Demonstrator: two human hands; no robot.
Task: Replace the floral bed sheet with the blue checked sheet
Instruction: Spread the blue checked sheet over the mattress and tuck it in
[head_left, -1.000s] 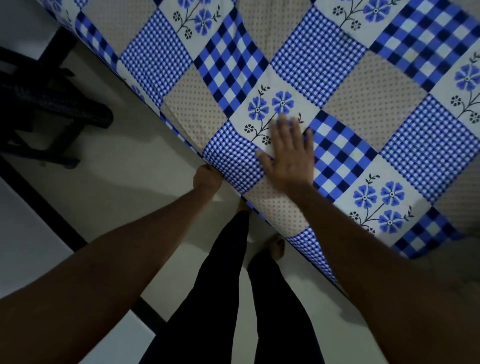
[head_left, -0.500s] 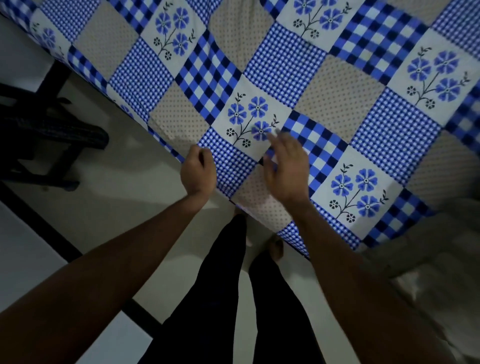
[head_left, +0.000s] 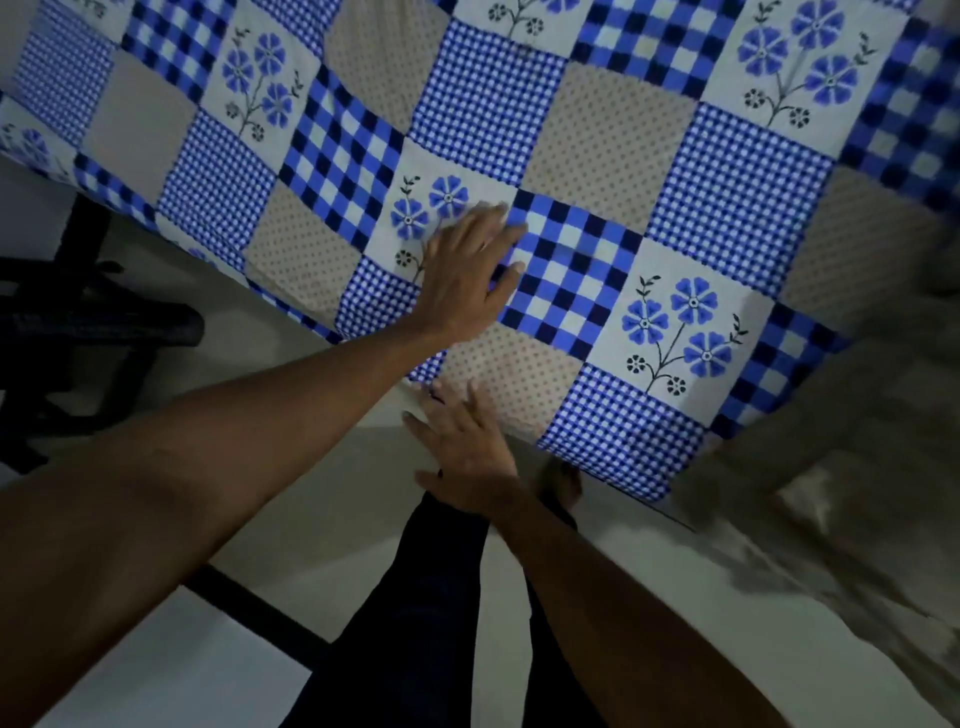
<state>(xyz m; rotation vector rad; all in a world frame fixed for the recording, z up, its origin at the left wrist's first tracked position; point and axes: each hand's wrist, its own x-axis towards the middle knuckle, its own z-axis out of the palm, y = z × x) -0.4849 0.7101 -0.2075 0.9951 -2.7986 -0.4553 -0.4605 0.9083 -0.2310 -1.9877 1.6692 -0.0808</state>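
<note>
- Blue checked patchwork sheet (head_left: 597, 130) with flower squares and beige dotted squares, spread flat over the bed, fills the upper frame; near edge hangs at the bed's side.
- Pale tiled floor (head_left: 322, 499) with a dark stripe, below the sheet's edge.
- Crumpled grey-beige cloth (head_left: 857, 441), blurred, at right beside the sheet's corner.
- Black chair (head_left: 78, 332) at left, on the floor.
- Person's legs in dark trousers (head_left: 415, 623), standing close to the bed.
- Left hand (head_left: 465, 280) palm-down flat on the sheet, fingers straight.
- Right hand (head_left: 465, 452) fingers spread and straight, gripping nothing, fingertips at the sheet's near edge; contact unclear.
- Hands apart.
</note>
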